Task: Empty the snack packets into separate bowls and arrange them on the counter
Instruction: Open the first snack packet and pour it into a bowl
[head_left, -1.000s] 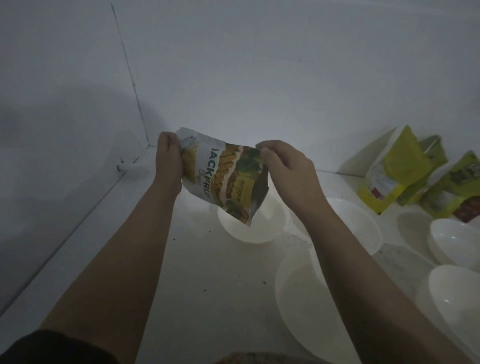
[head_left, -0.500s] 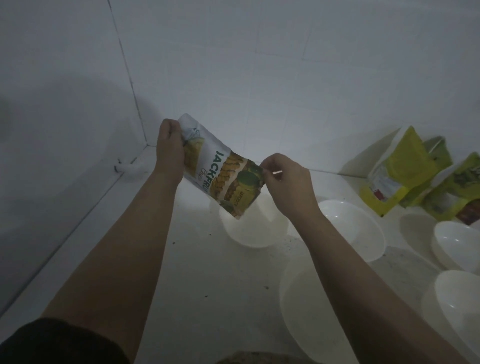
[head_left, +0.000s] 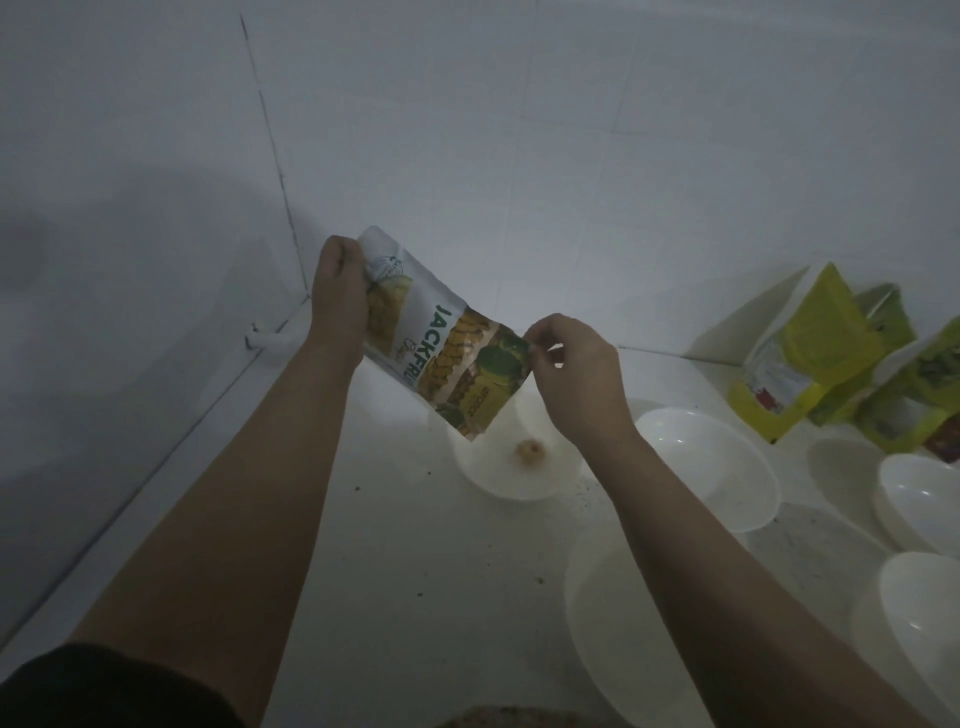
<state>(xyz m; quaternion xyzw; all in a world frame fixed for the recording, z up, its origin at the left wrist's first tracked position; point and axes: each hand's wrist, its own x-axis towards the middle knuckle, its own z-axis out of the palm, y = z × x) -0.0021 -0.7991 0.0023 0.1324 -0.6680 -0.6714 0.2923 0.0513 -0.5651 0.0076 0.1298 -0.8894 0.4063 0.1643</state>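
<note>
Jackfruit packet hangs tilted, mouth down, over your nearest white bowl, where one pale piece, probably a chip, lies. Your left hand grips its upper end; your right hand pinches its lower corner. Yellow-green packets stand at the wall.

My left hand grips the bottom end of the jackfruit chips packet, raised high, while my right hand pinches its lower, opened end between thumb and fingertips. The packet slopes down to the right, its mouth hanging above a white bowl on the pale counter. One small tan piece lies in that bowl. More white bowls sit to the right and nearer me, apart from one another. Yellow-green snack packets stand against the tiled wall at far right. The light is dim.
</note>
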